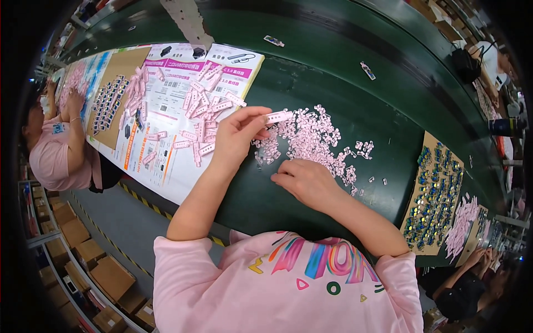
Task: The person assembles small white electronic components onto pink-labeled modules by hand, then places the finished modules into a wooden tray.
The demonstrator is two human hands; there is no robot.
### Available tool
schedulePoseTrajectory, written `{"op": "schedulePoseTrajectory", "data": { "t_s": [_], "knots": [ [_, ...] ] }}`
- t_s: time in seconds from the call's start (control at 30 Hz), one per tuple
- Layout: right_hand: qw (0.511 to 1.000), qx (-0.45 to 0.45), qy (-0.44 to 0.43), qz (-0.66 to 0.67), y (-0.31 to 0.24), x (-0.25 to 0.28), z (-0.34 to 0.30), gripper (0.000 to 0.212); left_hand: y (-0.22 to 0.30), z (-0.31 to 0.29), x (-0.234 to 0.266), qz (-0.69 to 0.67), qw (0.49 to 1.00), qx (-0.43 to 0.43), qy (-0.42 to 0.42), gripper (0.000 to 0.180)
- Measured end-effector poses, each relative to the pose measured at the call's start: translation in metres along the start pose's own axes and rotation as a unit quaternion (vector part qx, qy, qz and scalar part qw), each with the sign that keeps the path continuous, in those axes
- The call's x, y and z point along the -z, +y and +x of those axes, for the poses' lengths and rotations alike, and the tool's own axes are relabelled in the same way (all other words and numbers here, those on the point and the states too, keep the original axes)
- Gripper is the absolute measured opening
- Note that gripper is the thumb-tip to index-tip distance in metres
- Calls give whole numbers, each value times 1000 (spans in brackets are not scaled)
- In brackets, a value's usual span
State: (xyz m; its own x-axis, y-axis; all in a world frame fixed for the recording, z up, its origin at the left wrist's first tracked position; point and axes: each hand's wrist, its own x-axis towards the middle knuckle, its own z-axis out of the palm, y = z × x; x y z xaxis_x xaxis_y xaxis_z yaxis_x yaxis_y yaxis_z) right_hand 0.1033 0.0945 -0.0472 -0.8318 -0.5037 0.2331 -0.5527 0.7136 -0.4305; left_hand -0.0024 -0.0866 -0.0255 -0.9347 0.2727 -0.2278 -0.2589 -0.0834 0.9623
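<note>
My left hand pinches one end of a long pink plastic casing with a row of small holes along its face. It is raised over the edge of a heap of small pink plastic parts spread on the dark green table. My right hand is at the near edge of this heap, fingers curled together. Whatever its fingertips hold, if anything, is hidden. Left of my left hand, several more pink casings lie in a loose pile on printed paper sheets.
Printed sheets cover the green table at left. Cardboard with circuit boards lies beyond, near a seated co-worker. At right sit a cardboard sheet of shiny parts and pink casings. A pale post stands at the back.
</note>
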Motion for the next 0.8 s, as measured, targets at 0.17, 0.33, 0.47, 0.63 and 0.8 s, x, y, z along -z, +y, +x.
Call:
{"op": "schedulePoseTrajectory", "data": {
  "t_s": [0.17,0.33,0.47,0.63,0.8],
  "knots": [
    [1000,15,-19,8,6,1,4,16,-4,3,-12,-35,997,72,-1,26],
    [998,-15,-56,29,4,8,11,15,-10,3,-16,-2,999,33,7,29],
    [994,-69,-90,3,0,12,19,15,-9,4,-24,56,997,-54,19,29],
    [997,-44,6,-61,0,11,15,15,0,-6,-40,137,988,-78,-6,31],
    [978,-27,206,-15,7,49,-10,16,5,-17,-55,81,994,-55,-58,31]
  ]
}}
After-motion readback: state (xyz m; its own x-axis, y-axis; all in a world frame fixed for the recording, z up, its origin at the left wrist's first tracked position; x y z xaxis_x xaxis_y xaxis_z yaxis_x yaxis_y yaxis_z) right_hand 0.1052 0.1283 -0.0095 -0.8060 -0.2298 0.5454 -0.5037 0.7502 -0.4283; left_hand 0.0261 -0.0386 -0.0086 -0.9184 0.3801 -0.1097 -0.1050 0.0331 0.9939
